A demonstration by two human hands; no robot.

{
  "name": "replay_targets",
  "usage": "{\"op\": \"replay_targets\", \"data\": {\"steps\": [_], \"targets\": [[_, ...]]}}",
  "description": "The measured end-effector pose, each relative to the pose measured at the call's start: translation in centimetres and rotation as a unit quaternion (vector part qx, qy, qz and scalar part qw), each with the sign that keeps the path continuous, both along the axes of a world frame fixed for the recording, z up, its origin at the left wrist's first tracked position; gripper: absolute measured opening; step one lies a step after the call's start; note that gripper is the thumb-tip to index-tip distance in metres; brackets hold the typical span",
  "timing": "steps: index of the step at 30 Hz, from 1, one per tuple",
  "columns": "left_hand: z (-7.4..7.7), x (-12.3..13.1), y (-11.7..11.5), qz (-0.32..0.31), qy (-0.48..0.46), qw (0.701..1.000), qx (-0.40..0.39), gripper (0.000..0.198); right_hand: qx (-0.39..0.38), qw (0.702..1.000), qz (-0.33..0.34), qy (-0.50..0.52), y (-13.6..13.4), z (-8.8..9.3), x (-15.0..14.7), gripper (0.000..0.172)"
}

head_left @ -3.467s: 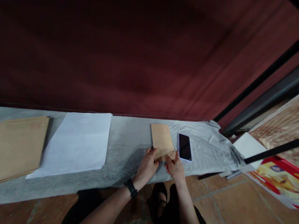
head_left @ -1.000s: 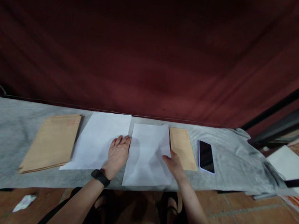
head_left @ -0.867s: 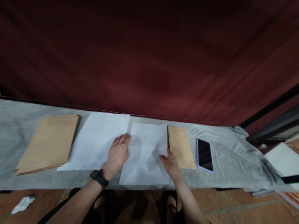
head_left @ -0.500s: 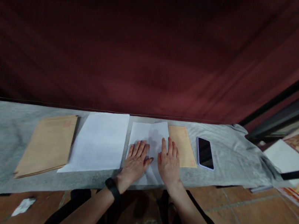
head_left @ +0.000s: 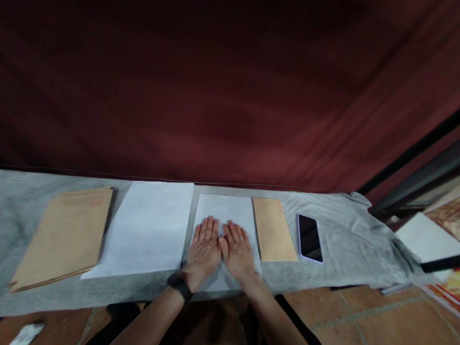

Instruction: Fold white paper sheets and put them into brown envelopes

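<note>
Both my hands lie flat, side by side, on a white sheet of paper (head_left: 225, 207) at the middle of the grey cloth-covered surface. My left hand (head_left: 204, 249), with a black band on its wrist, rests on the sheet's left part. Close beside it, my right hand (head_left: 237, 252) presses palm down, thumbs almost touching. A small brown envelope (head_left: 275, 231) lies just right of the sheet. To the left is a larger white paper or stack (head_left: 148, 226), and beyond it a stack of brown envelopes (head_left: 64, 237).
A phone with a pale purple edge (head_left: 310, 238) lies right of the small envelope. The grey cloth (head_left: 357, 243) runs across the view before a dark red curtain (head_left: 222, 108). A crumpled white scrap (head_left: 26, 334) is on the tiled floor (head_left: 367, 325).
My right hand has moved left, off the sheet's right side, and now lies next to my left hand. The sheet looks flatter and the small envelope's left edge shows. The view has shifted slightly.
</note>
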State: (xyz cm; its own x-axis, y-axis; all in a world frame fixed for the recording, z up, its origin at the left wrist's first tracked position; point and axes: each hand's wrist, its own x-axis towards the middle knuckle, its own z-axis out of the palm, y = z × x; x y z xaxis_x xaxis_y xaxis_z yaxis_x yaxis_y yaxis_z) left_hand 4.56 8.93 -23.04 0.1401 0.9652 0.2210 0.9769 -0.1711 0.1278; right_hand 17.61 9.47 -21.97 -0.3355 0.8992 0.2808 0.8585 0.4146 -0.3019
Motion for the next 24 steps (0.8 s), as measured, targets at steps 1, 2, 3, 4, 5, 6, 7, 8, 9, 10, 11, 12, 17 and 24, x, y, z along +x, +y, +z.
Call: {"op": "replay_targets", "data": {"steps": [1,2,3,4,5,6,7,8,9,10,11,12,17,24], "targets": [[0.1,-0.2,0.0,0.011,-0.004,1.000,-0.001,0.059,0.006,1.000,-0.011,-0.012,-0.1,-0.2,0.4,0.051],[0.1,-0.4,-0.1,0.020,-0.007,1.000,-0.002,0.060,0.012,0.999,-0.023,-0.023,-0.2,-0.5,0.8,0.052],[0.2,-0.5,-0.1,0.028,-0.010,1.000,-0.005,0.061,0.018,0.999,-0.033,-0.032,-0.3,-0.8,1.1,0.054],[0.3,-0.6,-0.2,0.035,-0.012,0.999,-0.008,0.062,0.025,0.998,-0.043,-0.041,-0.4,-1.0,1.4,0.056],[0.3,-0.7,-0.2,0.042,-0.012,0.999,-0.011,0.062,0.031,0.997,-0.053,-0.048,-0.6,-1.3,1.6,0.057],[0.3,-0.7,-0.3,0.048,-0.011,0.999,-0.014,0.063,0.036,0.996,-0.064,-0.053,-0.8,-1.4,1.7,0.058],[0.3,-0.7,-0.3,0.054,-0.008,0.998,-0.016,0.063,0.039,0.995,-0.073,-0.058,-1.0,-1.5,1.8,0.059],[0.3,-0.7,-0.4,0.059,-0.005,0.998,-0.016,0.063,0.041,0.994,-0.083,-0.060,-1.1,-1.5,1.8,0.059],[0.4,-0.7,-0.5,0.063,-0.003,0.998,-0.015,0.062,0.042,0.993,-0.090,-0.062,-1.3,-1.4,1.8,0.059],[0.4,-0.7,-0.5,0.067,0.000,0.998,-0.013,0.062,0.040,0.993,-0.095,-0.062,-1.4,-1.3,1.8,0.059],[0.4,-0.6,-0.5,0.072,0.001,0.997,-0.010,0.062,0.038,0.993,-0.098,-0.061,-1.4,-1.1,1.8,0.059],[0.5,-0.6,-0.5,0.076,0.002,0.997,-0.006,0.062,0.033,0.993,-0.096,-0.060,-1.5,-0.9,1.7,0.059],[0.7,0.2,-0.5,-0.006,-0.013,1.000,0.021,0.058,-0.006,0.995,-0.087,-0.047,-1.5,-0.2,1.7,0.059],[0.2,2.4,1.3,-0.101,0.003,0.995,-0.014,0.053,-0.064,0.995,-0.066,-0.049,-1.5,0.3,1.7,0.059]]}}
